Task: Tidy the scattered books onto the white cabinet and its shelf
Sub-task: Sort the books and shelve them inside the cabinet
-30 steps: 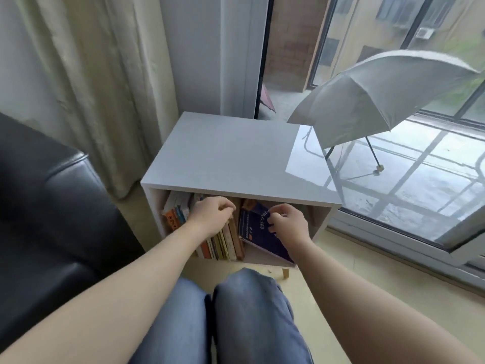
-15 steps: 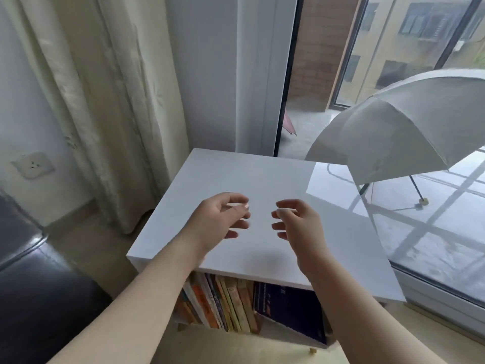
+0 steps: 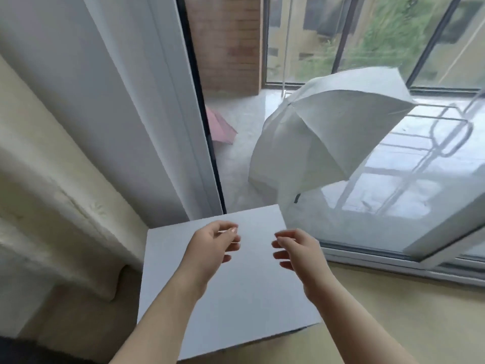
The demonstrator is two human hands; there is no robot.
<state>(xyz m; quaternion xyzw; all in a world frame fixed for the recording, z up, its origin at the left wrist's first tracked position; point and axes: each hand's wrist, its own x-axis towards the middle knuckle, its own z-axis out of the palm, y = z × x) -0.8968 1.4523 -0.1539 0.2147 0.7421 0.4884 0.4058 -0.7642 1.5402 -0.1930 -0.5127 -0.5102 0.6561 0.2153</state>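
Bare forearms (image 3: 162, 311), no sleeves

A white open umbrella (image 3: 328, 132) lies beyond the cream curtain (image 3: 52, 193).

A home: cream curtain (image 3: 52, 179), a sliding glass door (image 3: 393, 206) onto a balcony with an open umbrella (image 3: 328, 132).

- Cabinet (image 3: 252, 306) top lies bare edge to edge; both hands hover above it.
- Curtain (image 3: 52, 206) crowds its left edge; window (image 3: 393, 206) flanks its right.
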